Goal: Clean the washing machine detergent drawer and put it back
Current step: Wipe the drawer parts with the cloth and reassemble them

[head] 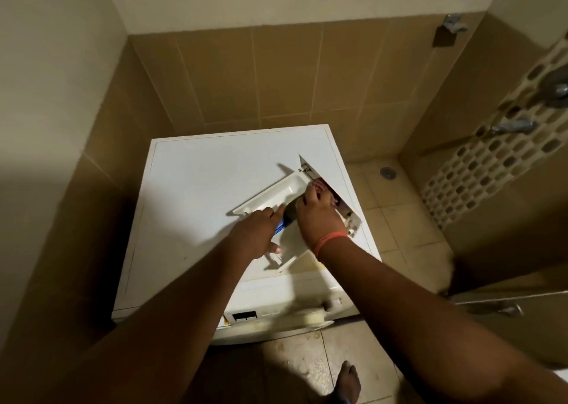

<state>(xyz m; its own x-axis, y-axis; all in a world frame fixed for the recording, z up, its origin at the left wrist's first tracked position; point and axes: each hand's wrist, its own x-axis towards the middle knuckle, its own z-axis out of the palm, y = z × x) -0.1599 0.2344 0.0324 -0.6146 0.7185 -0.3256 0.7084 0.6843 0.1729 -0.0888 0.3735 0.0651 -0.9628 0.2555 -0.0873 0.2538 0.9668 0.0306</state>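
Observation:
The white detergent drawer (278, 196) lies askew on top of the white washing machine (196, 188), its front panel toward the right edge. My left hand (256, 233) holds the drawer's near side, fingers over its wall and thumb under the lower edge; a blue insert shows just beside the fingers. My right hand (318, 216), an orange band at the wrist, grips a reddish cloth (322, 188) pressed into the drawer's right compartment. Most of the cloth is hidden by the fingers.
The empty drawer slot (244, 315) shows dark on the machine's front. Tan tiled walls stand close behind and to the left. A shower area with a floor drain (387, 172) and taps (511, 126) lies on the right. My bare foot (349, 380) is on the floor.

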